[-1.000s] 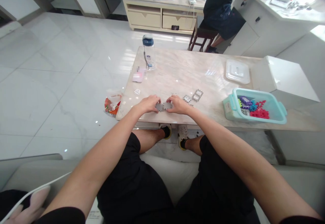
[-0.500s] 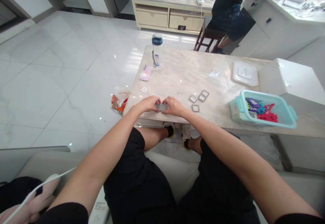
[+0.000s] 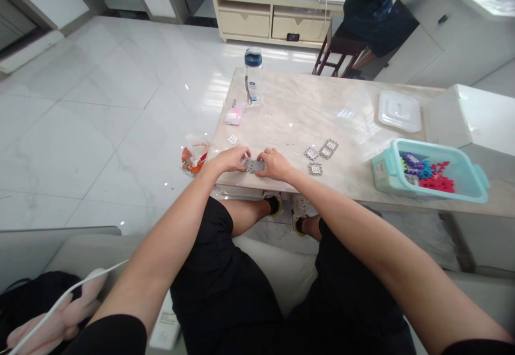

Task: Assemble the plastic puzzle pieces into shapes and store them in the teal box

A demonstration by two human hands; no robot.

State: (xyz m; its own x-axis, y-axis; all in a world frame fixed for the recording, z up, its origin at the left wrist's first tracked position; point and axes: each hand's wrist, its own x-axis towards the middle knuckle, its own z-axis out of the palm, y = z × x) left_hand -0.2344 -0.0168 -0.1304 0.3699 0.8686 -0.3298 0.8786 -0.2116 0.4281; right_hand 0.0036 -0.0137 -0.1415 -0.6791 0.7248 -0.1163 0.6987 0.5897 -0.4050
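Observation:
Near the table's front edge, my left hand (image 3: 235, 157) pinches the left end of some flat grey toothed building tiles (image 3: 255, 166). On the other end, my right hand (image 3: 275, 164) grips with its thumb and fingers. The tiles lie side by side, low over the tabletop; whether they are locked together is too small to tell. To the right are several more grey toothed tiles with white window patterns: a joined pair (image 3: 329, 148), a single tile (image 3: 311, 154) and another single tile (image 3: 315, 169). A white pentagon-shaped window piece (image 3: 232, 140) lies beyond my left hand.
A teal bin (image 3: 382, 180) of colourful toothed pieces stands at right, with a clear lid (image 3: 399, 111) behind it. A water bottle (image 3: 254, 79) is at the far left corner of the marble-look table (image 3: 289, 95). Another person (image 3: 372, 14) sits on a stool beyond.
My hands have moved slightly apart, and more of the grey tiles shows between them. The camera view has shifted a little; the other things on the table stay put.

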